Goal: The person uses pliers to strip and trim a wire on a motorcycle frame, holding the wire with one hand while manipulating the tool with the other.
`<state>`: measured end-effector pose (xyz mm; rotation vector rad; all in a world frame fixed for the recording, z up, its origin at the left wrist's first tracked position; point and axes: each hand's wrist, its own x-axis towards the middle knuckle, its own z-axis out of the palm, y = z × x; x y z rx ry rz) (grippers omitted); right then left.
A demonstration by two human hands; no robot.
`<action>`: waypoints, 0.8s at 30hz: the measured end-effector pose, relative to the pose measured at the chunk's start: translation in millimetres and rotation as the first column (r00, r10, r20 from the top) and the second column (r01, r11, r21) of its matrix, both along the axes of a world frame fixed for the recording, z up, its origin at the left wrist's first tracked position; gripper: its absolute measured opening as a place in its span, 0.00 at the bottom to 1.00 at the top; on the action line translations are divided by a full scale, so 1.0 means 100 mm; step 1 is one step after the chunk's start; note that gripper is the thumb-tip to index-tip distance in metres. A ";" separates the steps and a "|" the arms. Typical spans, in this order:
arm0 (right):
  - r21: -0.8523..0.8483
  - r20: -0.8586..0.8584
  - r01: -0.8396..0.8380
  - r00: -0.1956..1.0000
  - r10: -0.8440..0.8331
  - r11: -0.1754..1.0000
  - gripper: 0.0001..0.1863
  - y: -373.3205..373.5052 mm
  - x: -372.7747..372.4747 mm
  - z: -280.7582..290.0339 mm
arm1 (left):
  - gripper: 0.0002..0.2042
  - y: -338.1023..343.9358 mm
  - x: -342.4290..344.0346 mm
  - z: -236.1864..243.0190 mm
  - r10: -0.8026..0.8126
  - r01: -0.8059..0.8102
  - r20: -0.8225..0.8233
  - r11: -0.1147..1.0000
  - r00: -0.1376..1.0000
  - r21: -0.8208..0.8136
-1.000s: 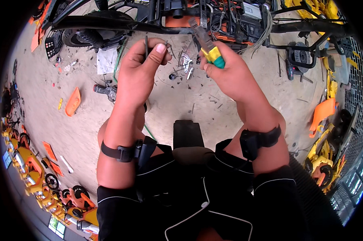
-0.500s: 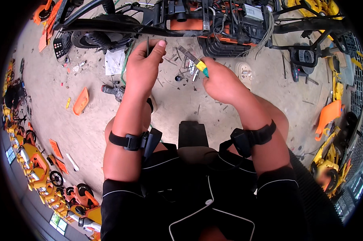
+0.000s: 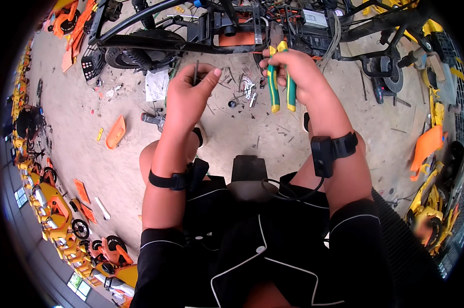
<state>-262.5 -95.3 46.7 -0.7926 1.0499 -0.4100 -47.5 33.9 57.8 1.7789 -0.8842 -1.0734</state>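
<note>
Pliers (image 3: 273, 92) with green-and-yellow handles are gripped in my right hand (image 3: 299, 69). Their handles are spread, and the metal jaws point away from me at the wiring of a black vehicle frame (image 3: 201, 42); whether they touch a wire I cannot tell. Out in front of the frame, my left hand (image 3: 188, 95) has its fingers curled round a thin dark strip (image 3: 196, 72) that stands up between them. The strip's lower part is hidden by the hand.
Bolts (image 3: 249, 88) and dark scraps lie on the floor between my feet and the frame. A power tool (image 3: 152, 120) and an orange panel (image 3: 116, 132) are at the left. Another power tool (image 3: 379, 92) lies right. Yellow vehicles (image 3: 52, 205) line the left side.
My right hand has moved forward to the frame, and the pliers have turned to point ahead with handles spread. My left hand still holds the strip, its thumb lifted a little off the fingers.
</note>
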 end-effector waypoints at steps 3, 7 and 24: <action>0.000 0.255 0.048 0.966 -0.046 0.999 0.22 -0.04 -0.10 0.09 | 0.22 0.03 -0.10 0.05 -0.242 0.208 0.303 0.968 0.922 0.140; 0.048 0.528 -0.053 0.849 0.020 0.997 0.25 0.04 -0.10 -0.04 | 0.31 0.05 0.01 -0.15 -0.395 0.123 0.602 0.889 0.694 0.441; -0.119 0.114 -0.019 0.993 0.032 0.993 0.28 0.74 0.00 0.60 | 0.17 -0.04 0.26 0.26 -0.205 0.003 -0.720 0.963 0.663 -0.271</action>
